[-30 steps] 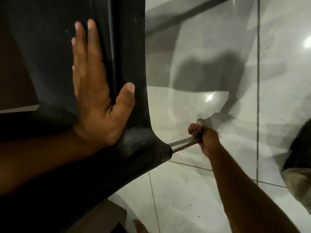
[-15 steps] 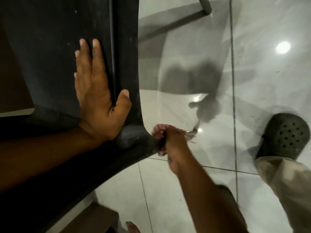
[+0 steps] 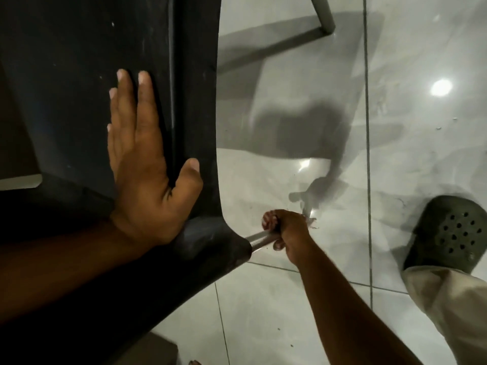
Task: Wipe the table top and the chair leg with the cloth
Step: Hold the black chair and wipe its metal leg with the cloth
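Black plastic chair seat fills the left of the view above the pale tiled floor. The left hand lies flat on the seat, fingers spread. At the seat's lower corner the chair leg juts out, the right hand's grip wrapped around it with a reddish cloth.

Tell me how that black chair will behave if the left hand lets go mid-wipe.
The black chair looks like moulded plastic, so probably light. On the glossy tiled floor it may skid. The right hand, gripping the metal chair leg, could tug it sideways; the left hand seems to brace it.
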